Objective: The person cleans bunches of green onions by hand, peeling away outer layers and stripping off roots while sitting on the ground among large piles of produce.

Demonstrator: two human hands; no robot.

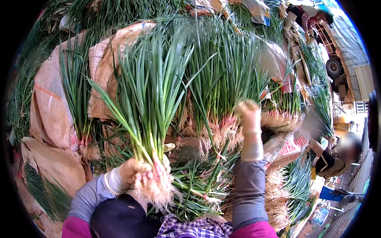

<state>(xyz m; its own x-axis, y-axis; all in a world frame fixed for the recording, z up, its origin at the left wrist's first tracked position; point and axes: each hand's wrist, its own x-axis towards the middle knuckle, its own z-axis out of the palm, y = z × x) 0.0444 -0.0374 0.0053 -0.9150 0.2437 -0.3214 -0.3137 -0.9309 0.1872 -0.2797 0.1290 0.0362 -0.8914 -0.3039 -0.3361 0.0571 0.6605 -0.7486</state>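
My left hand [133,169], in a pale glove, is closed round the lower stems of a bunch of green onions [152,115]. The long leaves fan upward, while pinkish bulbs and pale stringy roots hang below my fist. My right hand [248,110], gloved as well, is blurred by motion at the root end of a large heap of green onions [214,79]. Its fingers are too smeared to make out. Loose onions and leaves [198,182] lie between my forearms, close to my lap.
Woven sacks [53,95] lie among more onions at left. A clear plastic bag with red print [291,144] and a root-side-out stack [278,190] are at right. Two other people [337,154] work at the right side. A truck wheel [334,68] shows at far right.
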